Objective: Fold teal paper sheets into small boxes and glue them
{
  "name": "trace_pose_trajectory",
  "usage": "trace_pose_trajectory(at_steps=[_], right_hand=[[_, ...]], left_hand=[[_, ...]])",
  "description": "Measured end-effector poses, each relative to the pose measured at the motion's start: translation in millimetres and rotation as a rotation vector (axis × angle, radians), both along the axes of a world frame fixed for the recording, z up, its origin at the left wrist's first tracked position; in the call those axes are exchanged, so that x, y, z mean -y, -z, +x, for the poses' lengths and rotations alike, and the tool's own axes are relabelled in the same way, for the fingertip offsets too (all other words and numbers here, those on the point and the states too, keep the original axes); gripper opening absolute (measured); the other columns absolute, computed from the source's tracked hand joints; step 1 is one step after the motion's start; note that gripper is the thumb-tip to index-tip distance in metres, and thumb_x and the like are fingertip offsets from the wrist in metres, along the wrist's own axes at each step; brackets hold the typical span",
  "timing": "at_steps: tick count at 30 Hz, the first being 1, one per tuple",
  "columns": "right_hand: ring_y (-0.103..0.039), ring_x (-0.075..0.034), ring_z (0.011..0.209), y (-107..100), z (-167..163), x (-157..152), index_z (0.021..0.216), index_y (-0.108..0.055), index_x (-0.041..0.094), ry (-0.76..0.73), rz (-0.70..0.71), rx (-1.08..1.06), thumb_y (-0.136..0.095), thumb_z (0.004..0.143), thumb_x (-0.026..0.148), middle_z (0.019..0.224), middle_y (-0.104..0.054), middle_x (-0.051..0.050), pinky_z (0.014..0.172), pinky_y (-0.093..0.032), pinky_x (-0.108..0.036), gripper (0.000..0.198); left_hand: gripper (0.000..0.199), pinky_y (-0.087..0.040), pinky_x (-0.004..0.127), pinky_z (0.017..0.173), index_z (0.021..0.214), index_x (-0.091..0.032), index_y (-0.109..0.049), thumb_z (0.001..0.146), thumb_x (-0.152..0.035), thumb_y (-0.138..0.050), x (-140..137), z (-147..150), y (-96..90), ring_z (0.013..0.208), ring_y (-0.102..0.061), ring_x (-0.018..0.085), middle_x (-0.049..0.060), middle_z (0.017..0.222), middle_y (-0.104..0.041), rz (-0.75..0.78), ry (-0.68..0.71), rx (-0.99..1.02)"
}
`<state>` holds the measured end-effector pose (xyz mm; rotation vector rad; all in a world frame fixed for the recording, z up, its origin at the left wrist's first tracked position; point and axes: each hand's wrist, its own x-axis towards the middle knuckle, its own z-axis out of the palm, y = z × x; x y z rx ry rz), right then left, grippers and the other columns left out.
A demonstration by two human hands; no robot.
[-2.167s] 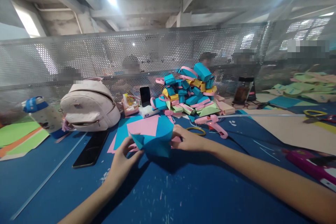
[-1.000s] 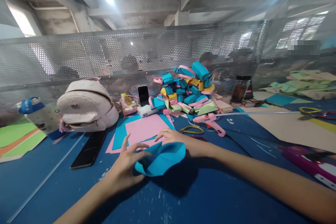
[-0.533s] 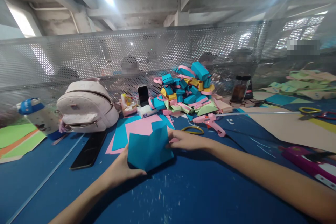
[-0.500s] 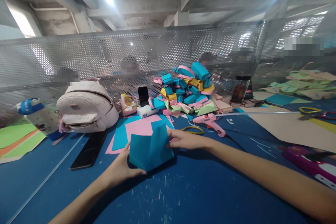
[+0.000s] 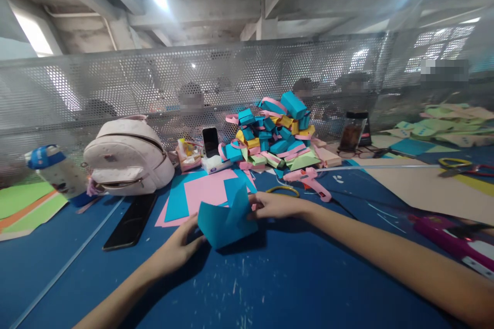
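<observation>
A folded sheet of blue paper stands as an open, box-like shape just above or on the blue table, with one flap rising at its right. My left hand is at its left edge, fingers bent against the edge and thumb lower down, a gap showing between them. My right hand pinches the right side of the paper; some fingertips are hidden behind it. Behind the paper lie flat pink sheets and blue sheets.
A heap of folded paper boxes rises beyond my hands. A pink glue gun and yellow-handled scissors lie to the right. On the left are a phone, a white backpack and a bottle. A perforated screen stands behind.
The blue paper has shifted slightly right and turned a little. My left thumb has slipped from its front lower corner to its left edge. My right hand stays nearly in place.
</observation>
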<state>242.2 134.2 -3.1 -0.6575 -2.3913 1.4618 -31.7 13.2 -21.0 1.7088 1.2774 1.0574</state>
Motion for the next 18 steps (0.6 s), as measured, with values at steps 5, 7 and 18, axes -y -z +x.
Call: trace_pose_trajectory(at_steps=[5,7,18], right_hand=[[-0.055,-0.013,0.069,5.5,-6.2,0.5,0.084,-0.069,0.013,0.072,-0.022,-0.119,-0.07,0.078,0.041,0.073,-0.063,-0.001,0.062,-0.044,-0.023,0.028],[-0.061,-0.018,0.078,8.7,-10.4,1.7,0.087,-0.071,0.013,0.087,-0.038,-0.189,-0.07,0.077,0.047,0.079,-0.068,-0.004,0.073,-0.049,-0.028,0.035],[-0.063,-0.024,0.089,17.6,-22.8,10.3,0.077,-0.071,0.015,0.172,-0.005,-0.402,-0.071,0.077,0.052,0.078,-0.068,-0.005,0.085,-0.05,-0.038,0.037]], left_hand=[[0.034,-0.049,0.038,0.096,0.116,-0.027,-0.061,0.083,-0.034,-0.067,-3.6,5.2,9.3,0.112,-0.062,0.026,0.009,0.122,-0.065,0.016,-0.042,0.031],[0.024,-0.051,0.034,0.089,0.103,-0.024,-0.059,0.082,-0.033,-0.067,-5.6,6.5,10.6,0.106,-0.064,0.024,0.008,0.118,-0.065,0.036,-0.114,0.072],[0.019,-0.049,0.04,0.097,0.089,-0.023,-0.051,0.085,-0.038,-0.062,-4.4,8.3,5.8,0.111,-0.061,0.022,0.009,0.132,-0.053,0.157,-0.234,0.127]])
